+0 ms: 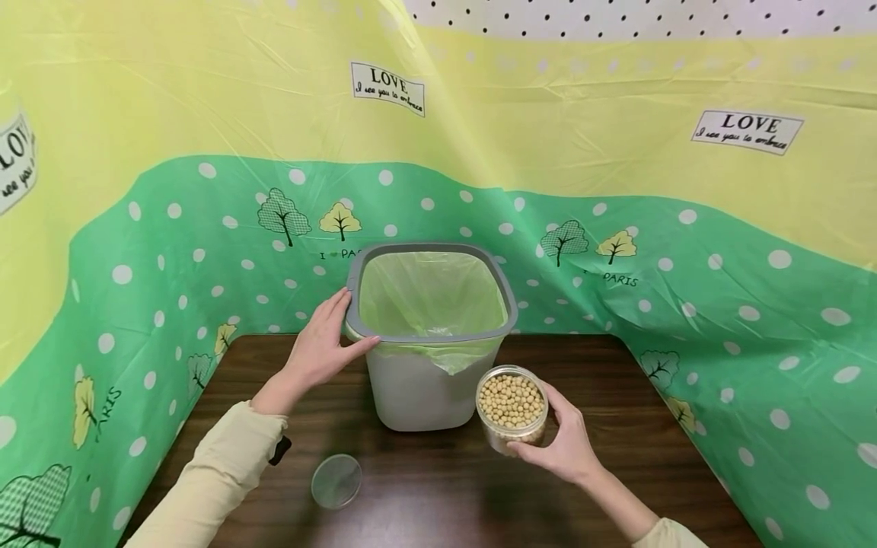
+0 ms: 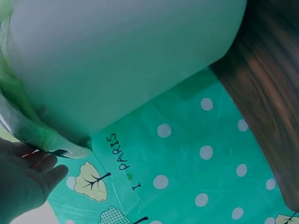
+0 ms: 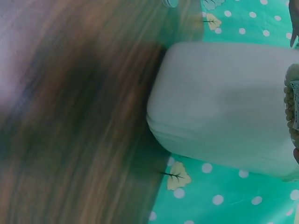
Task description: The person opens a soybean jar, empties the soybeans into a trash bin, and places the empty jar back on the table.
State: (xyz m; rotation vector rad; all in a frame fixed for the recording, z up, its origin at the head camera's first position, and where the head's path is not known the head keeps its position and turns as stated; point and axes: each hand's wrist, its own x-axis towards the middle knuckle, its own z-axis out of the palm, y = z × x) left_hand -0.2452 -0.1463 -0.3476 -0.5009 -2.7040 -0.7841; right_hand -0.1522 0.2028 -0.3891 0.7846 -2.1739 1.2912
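A grey trash bin point(image 1: 425, 392) with a darker grey rim stands upright, lined with a pale green bag point(image 1: 432, 293). My left hand point(image 1: 318, 350) rests on the rim's near left corner, thumb along the front and fingers against the left side. In the left wrist view, its fingers point(image 2: 44, 163) lie fairly straight at the rim. My right hand point(image 1: 565, 441) grips a clear, lidless jar point(image 1: 514, 438) full of soybeans point(image 1: 510, 399), tilted slightly, in front of the bin's right side. Only the jar's edge point(image 3: 293, 109) shows in the right wrist view.
A round clear lid point(image 1: 336, 481) lies on the dark wooden table point(image 1: 425, 495), in front of the bin and to its left. Behind and on both sides hangs a green and yellow printed cloth point(image 1: 205, 221), close behind the bin.
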